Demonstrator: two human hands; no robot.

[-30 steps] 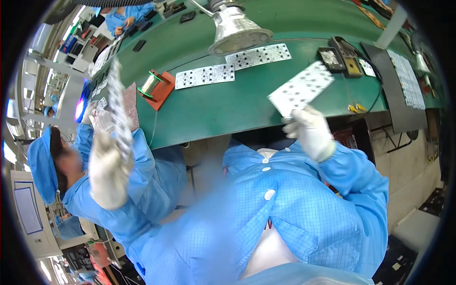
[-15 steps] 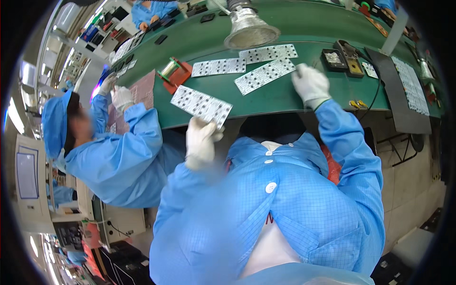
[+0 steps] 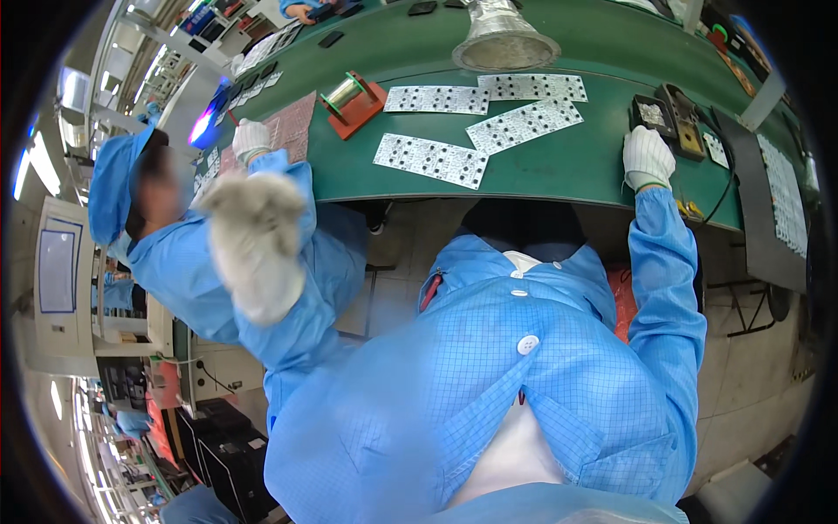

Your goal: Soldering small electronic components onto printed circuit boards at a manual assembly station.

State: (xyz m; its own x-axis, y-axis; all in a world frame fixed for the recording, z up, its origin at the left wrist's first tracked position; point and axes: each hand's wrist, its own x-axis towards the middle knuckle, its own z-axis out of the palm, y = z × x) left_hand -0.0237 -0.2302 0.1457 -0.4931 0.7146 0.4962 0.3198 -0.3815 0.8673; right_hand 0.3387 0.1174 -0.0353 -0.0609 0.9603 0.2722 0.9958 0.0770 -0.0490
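My left hand, in a white glove with greyed fingertips, is raised off the table at the left, in front of the co-worker's sleeve. It is blurred, so its finger posture is unclear. My right hand, also gloved, rests near the table's front edge, just below a black box of small parts. Its fingers are curled in, and whatever they may hold is hidden. Between the hands, several white circuit board panels with black components lie on the green table: a near one, a slanted one, and others behind, partly overlapping.
A solder wire reel on a red stand stands left of the panels. A metal fume hood hangs above. At right are a soldering iron holder, a cable, and a dark mat with more boards. A co-worker sits close at left.
My left hand has let go of the near panel, which now lies flat on the table, and has swung up and left. My right hand has moved right from the slanted panel to the parts box.
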